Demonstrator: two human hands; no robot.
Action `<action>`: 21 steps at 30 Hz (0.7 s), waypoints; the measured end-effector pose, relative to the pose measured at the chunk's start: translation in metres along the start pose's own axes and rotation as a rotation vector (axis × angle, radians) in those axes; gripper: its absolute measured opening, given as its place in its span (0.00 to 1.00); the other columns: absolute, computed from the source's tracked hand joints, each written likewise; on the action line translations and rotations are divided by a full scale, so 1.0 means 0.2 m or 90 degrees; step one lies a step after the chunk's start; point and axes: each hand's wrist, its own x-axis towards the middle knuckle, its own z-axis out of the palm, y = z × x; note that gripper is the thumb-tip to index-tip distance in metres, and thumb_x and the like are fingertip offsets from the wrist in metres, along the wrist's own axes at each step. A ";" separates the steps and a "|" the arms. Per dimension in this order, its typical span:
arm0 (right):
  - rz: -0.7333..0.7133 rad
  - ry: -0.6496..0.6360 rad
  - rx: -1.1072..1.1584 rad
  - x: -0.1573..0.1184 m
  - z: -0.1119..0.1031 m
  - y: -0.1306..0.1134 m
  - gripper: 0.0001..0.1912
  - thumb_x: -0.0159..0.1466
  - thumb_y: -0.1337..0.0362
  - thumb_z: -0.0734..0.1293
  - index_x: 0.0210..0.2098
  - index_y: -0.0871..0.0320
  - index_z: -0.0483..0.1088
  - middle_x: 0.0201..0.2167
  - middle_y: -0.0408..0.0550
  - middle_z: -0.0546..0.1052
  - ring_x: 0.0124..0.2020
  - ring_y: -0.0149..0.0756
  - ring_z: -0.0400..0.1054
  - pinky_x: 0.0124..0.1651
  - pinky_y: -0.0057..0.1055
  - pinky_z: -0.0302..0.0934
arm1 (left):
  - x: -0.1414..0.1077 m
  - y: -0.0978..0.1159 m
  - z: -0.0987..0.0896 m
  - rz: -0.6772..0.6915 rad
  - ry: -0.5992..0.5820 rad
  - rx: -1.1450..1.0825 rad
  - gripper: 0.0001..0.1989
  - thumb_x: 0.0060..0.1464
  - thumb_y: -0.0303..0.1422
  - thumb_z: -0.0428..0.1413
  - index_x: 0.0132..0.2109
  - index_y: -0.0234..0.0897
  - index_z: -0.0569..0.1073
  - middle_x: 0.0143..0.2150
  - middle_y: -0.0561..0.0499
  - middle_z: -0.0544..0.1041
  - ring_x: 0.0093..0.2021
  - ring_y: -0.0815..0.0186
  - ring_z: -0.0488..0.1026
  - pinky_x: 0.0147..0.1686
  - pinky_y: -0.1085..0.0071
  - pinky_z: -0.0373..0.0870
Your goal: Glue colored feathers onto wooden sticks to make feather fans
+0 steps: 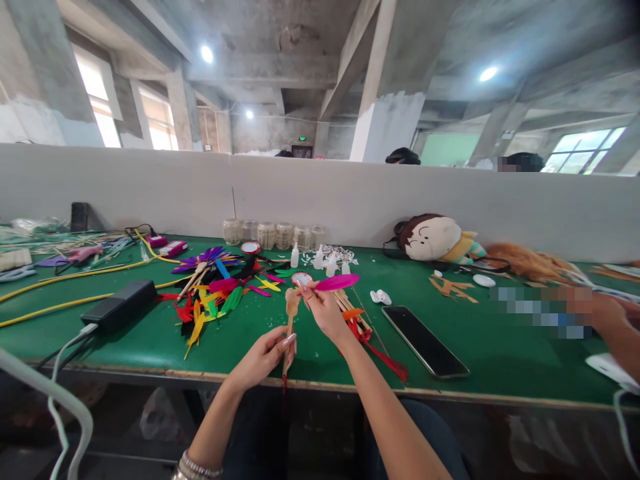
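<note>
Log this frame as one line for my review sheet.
left hand: holds wooden stick | right hand: holds pink feather | nearby: colored feathers, phone

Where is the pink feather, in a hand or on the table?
The pink feather is in a hand: the right hand pinches its end.

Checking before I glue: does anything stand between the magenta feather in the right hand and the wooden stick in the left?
Nothing visible does. The magenta feather in the right hand is right beside the top of the wooden stick held in the left hand, with no object between them.
</note>
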 end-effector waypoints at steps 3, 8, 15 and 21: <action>-0.002 -0.002 -0.002 0.00 0.00 0.00 0.21 0.57 0.46 0.57 0.19 0.57 0.56 0.15 0.36 0.52 0.17 0.24 0.44 0.20 0.25 0.39 | 0.00 0.00 0.00 0.003 -0.001 0.001 0.16 0.54 0.45 0.47 0.33 0.34 0.64 0.23 0.56 0.64 0.22 0.75 0.59 0.21 0.77 0.55; -0.001 0.001 -0.005 0.00 0.00 0.00 0.22 0.57 0.46 0.56 0.19 0.56 0.55 0.14 0.36 0.51 0.17 0.24 0.45 0.20 0.25 0.40 | 0.00 -0.01 -0.01 0.004 0.003 -0.004 0.16 0.54 0.45 0.47 0.33 0.34 0.64 0.23 0.56 0.64 0.23 0.74 0.60 0.22 0.77 0.56; -0.008 0.005 -0.002 0.00 0.01 0.01 0.21 0.57 0.46 0.56 0.19 0.56 0.55 0.15 0.36 0.52 0.17 0.24 0.45 0.20 0.25 0.40 | 0.00 0.02 0.00 0.012 0.004 0.017 0.17 0.53 0.45 0.47 0.32 0.34 0.64 0.23 0.56 0.64 0.24 0.73 0.61 0.24 0.76 0.59; -0.017 0.002 -0.008 0.00 0.01 0.00 0.21 0.58 0.47 0.56 0.18 0.56 0.54 0.15 0.36 0.52 0.17 0.24 0.45 0.20 0.25 0.41 | 0.00 0.00 0.00 0.013 -0.002 0.006 0.15 0.55 0.43 0.47 0.32 0.34 0.63 0.23 0.56 0.64 0.23 0.74 0.60 0.23 0.77 0.58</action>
